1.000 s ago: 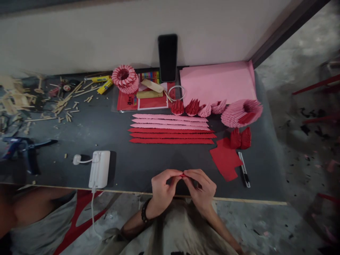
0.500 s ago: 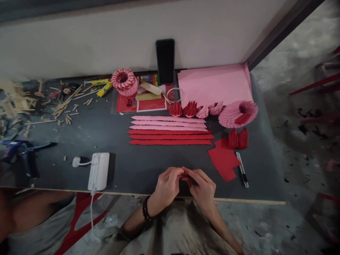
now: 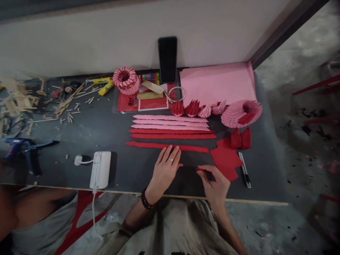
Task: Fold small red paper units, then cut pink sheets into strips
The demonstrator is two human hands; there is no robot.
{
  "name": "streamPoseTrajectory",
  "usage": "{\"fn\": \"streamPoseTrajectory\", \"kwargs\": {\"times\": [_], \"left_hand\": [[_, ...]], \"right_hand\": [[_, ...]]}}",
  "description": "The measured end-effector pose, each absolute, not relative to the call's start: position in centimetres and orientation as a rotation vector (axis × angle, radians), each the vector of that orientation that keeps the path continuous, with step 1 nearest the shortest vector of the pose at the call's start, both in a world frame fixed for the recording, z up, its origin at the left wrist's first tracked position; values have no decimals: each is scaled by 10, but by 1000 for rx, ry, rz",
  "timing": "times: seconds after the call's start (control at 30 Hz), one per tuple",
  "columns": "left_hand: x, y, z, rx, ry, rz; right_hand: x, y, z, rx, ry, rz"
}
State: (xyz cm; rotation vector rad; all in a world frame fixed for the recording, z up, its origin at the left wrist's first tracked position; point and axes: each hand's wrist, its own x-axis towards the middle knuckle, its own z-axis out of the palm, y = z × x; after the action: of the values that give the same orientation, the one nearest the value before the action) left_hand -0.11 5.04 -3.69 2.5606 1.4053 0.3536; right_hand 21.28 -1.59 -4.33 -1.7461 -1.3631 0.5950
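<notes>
My left hand [image 3: 165, 169] lies with its fingers stretched over the nearest red strip of folded paper [image 3: 148, 144], fingertips touching it. A little to the right, my right hand [image 3: 215, 184] pinches a small red folded paper piece [image 3: 199, 169], mostly hidden by the fingers. Behind the touched strip, red strips [image 3: 172, 136] and pink strips [image 3: 170, 122] of interlocked paper lie in parallel rows. Red paper sheets [image 3: 225, 161] lie beside my right hand, with two red folded bundles [image 3: 240, 139] at their far edge.
A utility knife [image 3: 244, 170] lies right of the red sheets. Pink paper [image 3: 217, 83], a pink paper ring [image 3: 241, 113] and a phone [image 3: 168, 59] stand farther back. At left are a white power bank [image 3: 100, 170], a blue glue gun [image 3: 28, 150] and wooden sticks [image 3: 69, 102].
My hands were together near the table edge and have parted. The left reached forward onto the nearest red strip, which now sits apart from the others and slightly slanted; the right moved rightward.
</notes>
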Motion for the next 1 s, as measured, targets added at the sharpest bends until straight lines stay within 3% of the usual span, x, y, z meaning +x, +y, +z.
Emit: {"fn": "streamPoseTrajectory", "kwargs": {"times": [0.17, 0.43, 0.67, 1.0], "left_hand": [[-18, 37, -31, 2490, 1605, 582], [48, 46, -39, 2538, 1444, 369], [39, 42, -41, 2219, 1283, 596], [42, 43, -46, 2140, 1252, 660]], "right_hand": [[219, -17, -45, -1822, -1345, 562], [220, -10, -42, -1845, -1494, 490], [224, -15, -43, -1784, -1561, 449], [221, -14, -56, -1781, -1661, 286]]}}
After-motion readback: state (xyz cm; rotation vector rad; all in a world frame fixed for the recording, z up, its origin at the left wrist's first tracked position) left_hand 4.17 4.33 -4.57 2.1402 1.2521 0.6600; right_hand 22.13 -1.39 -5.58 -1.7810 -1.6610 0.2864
